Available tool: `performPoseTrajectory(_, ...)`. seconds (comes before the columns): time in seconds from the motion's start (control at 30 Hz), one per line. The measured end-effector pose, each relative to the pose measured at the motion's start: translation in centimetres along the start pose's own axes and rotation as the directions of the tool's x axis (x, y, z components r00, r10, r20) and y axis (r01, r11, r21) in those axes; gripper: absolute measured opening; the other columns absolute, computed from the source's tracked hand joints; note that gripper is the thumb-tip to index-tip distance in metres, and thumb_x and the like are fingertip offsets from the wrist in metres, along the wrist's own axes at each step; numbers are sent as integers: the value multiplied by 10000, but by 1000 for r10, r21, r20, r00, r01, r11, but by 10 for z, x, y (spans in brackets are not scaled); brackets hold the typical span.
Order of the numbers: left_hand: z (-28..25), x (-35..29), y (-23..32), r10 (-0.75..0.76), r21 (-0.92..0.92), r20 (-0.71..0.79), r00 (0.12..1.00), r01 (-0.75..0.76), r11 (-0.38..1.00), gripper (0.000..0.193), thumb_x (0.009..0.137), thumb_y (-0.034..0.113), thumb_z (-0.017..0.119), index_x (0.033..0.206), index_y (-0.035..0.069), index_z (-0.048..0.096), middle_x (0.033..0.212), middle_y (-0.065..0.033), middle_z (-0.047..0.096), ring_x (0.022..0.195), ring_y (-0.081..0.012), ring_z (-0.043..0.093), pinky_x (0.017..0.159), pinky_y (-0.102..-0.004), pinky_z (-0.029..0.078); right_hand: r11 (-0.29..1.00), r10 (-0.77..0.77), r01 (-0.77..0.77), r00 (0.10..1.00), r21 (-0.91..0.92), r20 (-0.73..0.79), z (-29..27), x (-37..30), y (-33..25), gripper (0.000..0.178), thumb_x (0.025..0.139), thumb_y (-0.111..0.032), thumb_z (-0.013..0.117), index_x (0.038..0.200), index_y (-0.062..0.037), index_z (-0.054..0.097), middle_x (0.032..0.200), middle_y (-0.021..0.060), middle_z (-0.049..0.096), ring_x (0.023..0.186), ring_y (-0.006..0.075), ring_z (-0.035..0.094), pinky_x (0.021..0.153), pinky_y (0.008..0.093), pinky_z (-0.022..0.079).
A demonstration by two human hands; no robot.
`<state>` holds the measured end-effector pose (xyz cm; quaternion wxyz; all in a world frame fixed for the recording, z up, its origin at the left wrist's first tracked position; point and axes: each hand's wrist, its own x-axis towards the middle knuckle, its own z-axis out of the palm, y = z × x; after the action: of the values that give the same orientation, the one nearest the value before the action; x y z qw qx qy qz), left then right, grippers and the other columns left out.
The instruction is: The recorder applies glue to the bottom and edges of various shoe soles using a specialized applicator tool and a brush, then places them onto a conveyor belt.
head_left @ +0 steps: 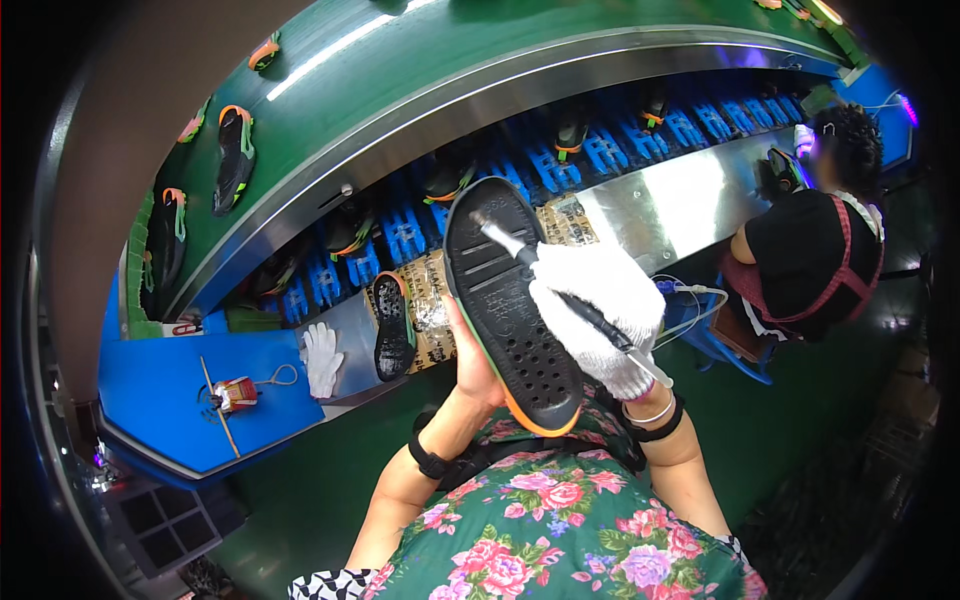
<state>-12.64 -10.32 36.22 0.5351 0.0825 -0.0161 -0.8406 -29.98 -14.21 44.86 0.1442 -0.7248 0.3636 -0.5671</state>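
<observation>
My bare left hand grips a black shoe sole by its left edge. The sole is tilted up before me, its perforated, orange-rimmed end nearest my body. In a white knitted glove, my right hand is closed around a brush with a dark handle. Its pale tip lies over the grooved far part of the sole, where the surface looks wet. A clear tube seems to run from the brush's rear end. To the left, a second sole, with shiny wet-looking patches, lies on the ledge.
Beyond the metal ledge, blue racks carry several shoe parts. A green conveyor behind holds more. At left, a blue table bears a small red box; a white glove lies beside it. A co-worker sits at right.
</observation>
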Motion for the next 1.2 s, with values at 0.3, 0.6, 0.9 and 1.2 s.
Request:
performPoseTrajectory(0.3, -6, -6, -4, 68, 547, -242, 968, 78, 833, 1041, 919, 876, 155, 1588, 100, 341, 1548, -106, 480, 1397, -289, 494, 1175, -440, 400, 998, -40, 49, 976, -34, 215, 6, -12, -21, 300, 760, 18, 803, 1054, -28, 759, 1003, 125, 757, 921, 301, 721, 810, 385, 556)
performPoseTrajectory(0.6, -3, -5, 1, 244, 623, -244, 939, -41, 781, 1020, 916, 886, 175, 1520, 108, 442, 1451, -110, 561, 1317, -273, 555, 1121, -442, 448, 996, -26, 44, 975, -76, 221, 14, -19, -16, 308, 809, -82, 774, 1116, -69, 758, 1159, 139, 736, 1061, 334, 697, 945, 459, 526)
performPoseTrajectory(0.9, -34, -7, 17, 332, 620, -82, 940, -213, 755, 952, 954, 841, 170, 1612, 168, 308, 1580, -63, 432, 1421, -261, 447, 1206, -456, 335, 994, -103, 93, 972, 56, 209, 14, -17, -10, 335, 823, -53, 755, 1158, -68, 753, 1122, 120, 745, 1009, 303, 702, 876, 404, 544)
performPoseTrajectory(1.2, -74, -5, 20, 249, 424, -19, 968, -218, 879, 923, 952, 841, 205, 1585, 185, 349, 1502, -55, 501, 1369, -252, 492, 1189, -444, 363, 977, 46, -71, 991, 200, 129, 13, -25, -7, 239, 773, -17, 794, 1009, -42, 768, 1014, 124, 763, 916, 290, 730, 840, 394, 574)
